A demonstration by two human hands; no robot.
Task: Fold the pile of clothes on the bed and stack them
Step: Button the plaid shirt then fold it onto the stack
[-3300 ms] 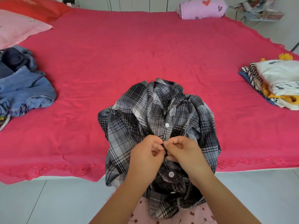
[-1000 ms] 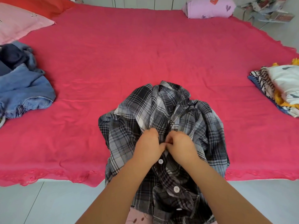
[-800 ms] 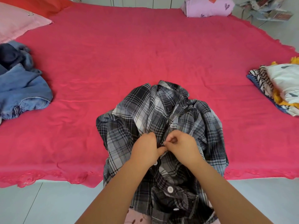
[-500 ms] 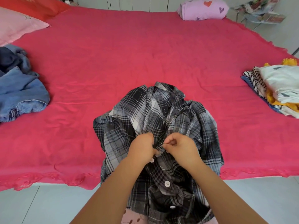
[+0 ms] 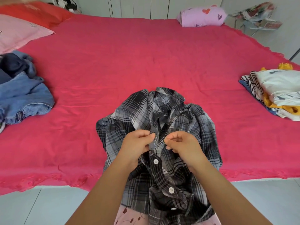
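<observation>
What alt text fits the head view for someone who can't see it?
The left hand and right hand pinch the front edges of a grey plaid shirt draped over the near edge of a red bed. Crumpled denim lies to the left, folded clothes are stacked to the right.

Your shirt (image 5: 162, 114) is plaid in black, grey and white, with white buttons (image 5: 156, 161). The bed (image 5: 146, 59) under it has a deep pink-red cover. To your left the pile (image 5: 24, 95) is faded denim blue with navy on top. To your right the stack (image 5: 276, 88) shows white, mustard yellow, black-and-white stripes and a blue edge. Far off you have a pink pillow (image 5: 19, 34), a red pillow (image 5: 37, 13) and a lilac bundle (image 5: 201, 17) printed with red hearts. The floor (image 5: 40, 208) is pale grey.
</observation>
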